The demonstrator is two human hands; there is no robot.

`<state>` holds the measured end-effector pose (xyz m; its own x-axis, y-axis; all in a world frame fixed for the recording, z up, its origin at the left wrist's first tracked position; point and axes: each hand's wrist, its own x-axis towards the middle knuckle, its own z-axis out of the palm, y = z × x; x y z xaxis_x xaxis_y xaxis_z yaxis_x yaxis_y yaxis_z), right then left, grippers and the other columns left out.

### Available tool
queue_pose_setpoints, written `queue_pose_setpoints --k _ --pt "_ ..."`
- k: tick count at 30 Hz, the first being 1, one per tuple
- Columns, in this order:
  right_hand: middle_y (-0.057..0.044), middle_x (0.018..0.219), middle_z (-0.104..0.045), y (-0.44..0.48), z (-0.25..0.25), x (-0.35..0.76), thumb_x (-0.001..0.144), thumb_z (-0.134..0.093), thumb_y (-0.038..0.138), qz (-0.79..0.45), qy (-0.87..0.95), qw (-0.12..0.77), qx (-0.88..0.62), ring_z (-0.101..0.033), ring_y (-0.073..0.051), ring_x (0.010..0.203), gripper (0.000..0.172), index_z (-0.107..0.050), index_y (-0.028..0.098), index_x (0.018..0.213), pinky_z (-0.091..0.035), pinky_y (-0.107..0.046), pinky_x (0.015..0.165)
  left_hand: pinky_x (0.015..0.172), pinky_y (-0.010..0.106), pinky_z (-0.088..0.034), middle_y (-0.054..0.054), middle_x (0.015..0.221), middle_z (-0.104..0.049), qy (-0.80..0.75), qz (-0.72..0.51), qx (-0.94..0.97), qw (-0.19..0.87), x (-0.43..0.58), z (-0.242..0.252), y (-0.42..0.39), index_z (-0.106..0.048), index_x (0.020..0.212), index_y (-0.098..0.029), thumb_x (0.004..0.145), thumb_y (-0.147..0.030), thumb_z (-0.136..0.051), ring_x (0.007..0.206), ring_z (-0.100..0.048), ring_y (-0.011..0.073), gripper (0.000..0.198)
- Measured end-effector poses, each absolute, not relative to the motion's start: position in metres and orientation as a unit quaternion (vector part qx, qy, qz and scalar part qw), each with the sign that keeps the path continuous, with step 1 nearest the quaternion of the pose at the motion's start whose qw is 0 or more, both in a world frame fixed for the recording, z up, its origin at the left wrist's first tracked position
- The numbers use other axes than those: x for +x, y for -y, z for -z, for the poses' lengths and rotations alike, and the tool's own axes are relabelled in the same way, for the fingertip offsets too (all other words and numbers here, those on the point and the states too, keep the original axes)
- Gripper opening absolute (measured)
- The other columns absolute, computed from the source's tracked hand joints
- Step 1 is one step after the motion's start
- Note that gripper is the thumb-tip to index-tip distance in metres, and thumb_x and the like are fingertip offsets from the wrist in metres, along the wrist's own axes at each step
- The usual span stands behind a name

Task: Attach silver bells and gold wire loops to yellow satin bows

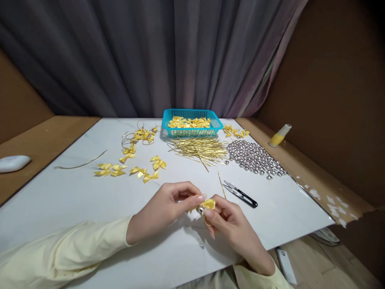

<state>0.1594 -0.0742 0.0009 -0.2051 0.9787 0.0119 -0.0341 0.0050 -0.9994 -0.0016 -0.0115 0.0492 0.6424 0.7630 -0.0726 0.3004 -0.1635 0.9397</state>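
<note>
Close to the table's front, my left hand (176,200) and my right hand (230,222) meet, both pinching a yellow ribbon bow (209,204). A small silver bell (200,209) shows at the bow's middle, between my two thumbs. Part of the bow is covered by my fingers. Just past my right hand lie a thin gold twist tie (221,184) and black-handled thread snips (240,193). Several loose yellow bows (150,176) are spread on the white tabletop (105,208) beyond my left hand.
A teal basket (192,132) holds more bows at the back. Before it lies a heap of gold ties (200,150), with a pile of silver bells (254,156) to its right. Strung bows (142,135) lie back left. A yellow thread spool (279,135) stands at right.
</note>
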Motion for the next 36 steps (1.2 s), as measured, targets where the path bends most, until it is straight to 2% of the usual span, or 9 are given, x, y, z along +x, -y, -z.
queue_pose_setpoints --k 5,8,12,16,19,27,32,36 --pt "0.005 0.053 -0.046 0.0747 -0.0011 0.1617 0.083 -0.053 0.041 -0.540 0.547 0.461 -0.444 -0.039 -0.008 0.047 0.026 -0.050 0.018 0.073 -0.028 -0.021 0.047 0.067 0.023 -0.039 -0.002 0.077 -0.063 -0.369 -0.203 0.750 0.510 -0.0013 -0.0509 0.0122 -0.063 0.076 -0.019 0.083 -0.030 -0.053 0.074 -0.054 0.0131 0.017" --pt "0.006 0.052 -0.041 0.0758 -0.0022 0.1615 0.082 -0.055 0.038 -0.506 0.571 0.447 -0.468 -0.034 -0.008 0.047 0.022 -0.052 0.017 0.075 -0.024 -0.021 0.045 0.067 0.023 -0.038 -0.002 0.078 -0.063 -0.387 -0.201 0.751 0.495 -0.0012 -0.0517 0.0135 -0.063 0.075 -0.019 0.082 -0.031 -0.054 0.075 -0.054 0.0136 0.017" --pt "0.008 0.049 -0.032 0.0772 -0.0032 0.1601 0.079 -0.059 0.037 -0.454 0.595 0.434 -0.501 -0.027 -0.007 0.046 0.025 -0.048 0.018 0.066 -0.019 -0.022 0.043 0.067 0.023 -0.038 -0.002 0.081 -0.063 -0.406 -0.197 0.744 0.493 -0.0010 -0.0523 0.0158 -0.064 0.076 -0.018 0.081 -0.034 -0.054 0.076 -0.054 0.0144 0.019" --pt "0.008 0.049 -0.029 0.0783 -0.0016 0.1585 0.079 -0.059 0.035 -0.417 0.611 0.451 -0.500 -0.024 -0.007 0.046 0.030 -0.042 0.019 0.060 -0.019 -0.021 0.043 0.067 0.024 -0.038 -0.001 0.079 -0.064 -0.421 -0.180 0.738 0.496 -0.0005 -0.0537 0.0165 -0.065 0.075 -0.017 0.081 -0.036 -0.053 0.074 -0.054 0.0150 0.023" --pt "0.008 0.049 -0.028 0.0789 0.0001 0.1575 0.080 -0.059 0.029 -0.390 0.619 0.472 -0.492 -0.023 -0.007 0.045 0.027 -0.043 0.019 0.060 -0.019 -0.021 0.042 0.067 0.024 -0.038 0.000 0.077 -0.065 -0.424 -0.167 0.728 0.513 -0.0011 -0.0552 0.0164 -0.066 0.075 -0.016 0.082 -0.036 -0.052 0.073 -0.053 0.0151 0.025" --pt "0.007 0.054 -0.042 0.0780 0.0042 0.1567 0.081 -0.056 0.021 -0.364 0.636 0.492 -0.470 -0.031 -0.006 0.047 0.014 -0.051 0.018 0.068 -0.025 -0.019 0.045 0.062 0.021 -0.036 -0.002 0.068 -0.062 -0.420 -0.175 0.714 0.532 0.0002 -0.0557 0.0152 -0.065 0.070 -0.015 0.081 -0.035 -0.053 0.067 -0.049 0.0123 0.026" --pt "0.007 0.055 -0.043 0.0786 0.0048 0.1580 0.080 -0.055 0.015 -0.358 0.643 0.493 -0.464 -0.034 -0.006 0.047 0.015 -0.050 0.018 0.066 -0.027 -0.018 0.047 0.063 0.022 -0.036 -0.002 0.067 -0.062 -0.421 -0.181 0.709 0.535 0.0005 -0.0552 0.0152 -0.066 0.070 -0.016 0.081 -0.035 -0.053 0.067 -0.050 0.0125 0.025" --pt "0.007 0.054 -0.042 0.0789 0.0042 0.1583 0.081 -0.055 0.017 -0.363 0.640 0.491 -0.466 -0.033 -0.007 0.047 0.015 -0.050 0.017 0.066 -0.026 -0.018 0.046 0.066 0.023 -0.037 -0.002 0.071 -0.064 -0.425 -0.189 0.725 0.508 -0.0003 -0.0553 0.0154 -0.066 0.069 -0.017 0.080 -0.034 -0.055 0.070 -0.052 0.0136 0.023"
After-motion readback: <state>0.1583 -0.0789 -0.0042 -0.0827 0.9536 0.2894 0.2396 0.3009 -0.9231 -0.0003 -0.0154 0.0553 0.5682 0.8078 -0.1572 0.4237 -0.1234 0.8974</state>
